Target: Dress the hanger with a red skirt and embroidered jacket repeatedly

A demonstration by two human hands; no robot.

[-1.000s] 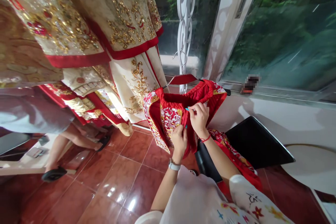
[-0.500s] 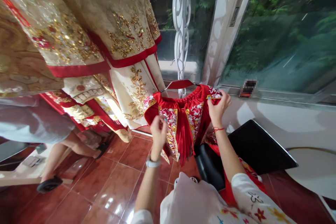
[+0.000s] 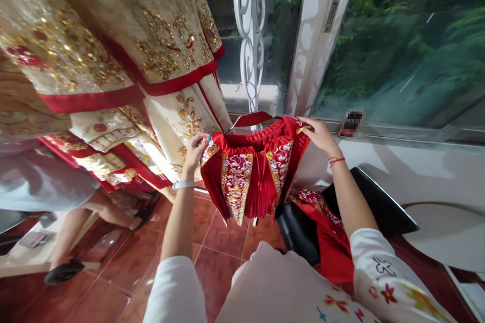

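A red skirt (image 3: 261,176) with embroidered silver and gold panels hangs in front of me from a metal hanger (image 3: 238,122). My left hand (image 3: 196,151) pinches the skirt's upper left corner, near the hanger's end. At the upper right corner, my right hand (image 3: 318,133) grips the embroidered edge. Between the two hands the gathered waistband is stretched wide, with narrow red ties dangling at its middle. The hanger's hook shows just before a white scrolled metal post (image 3: 248,35).
Cream gowns with gold sequins (image 3: 166,50) hang on the left. Beyond them a person's leg (image 3: 68,242) shows. A black stool (image 3: 297,232) and more red embroidered cloth (image 3: 333,257) lie below right, beside a black panel (image 3: 375,207). Windows (image 3: 397,45) fill the back.
My left hand has moved left and up from the skirt's front panel to its upper left corner. The skirt is now spread wider and its ties hang flatter. The view has shifted slightly right.
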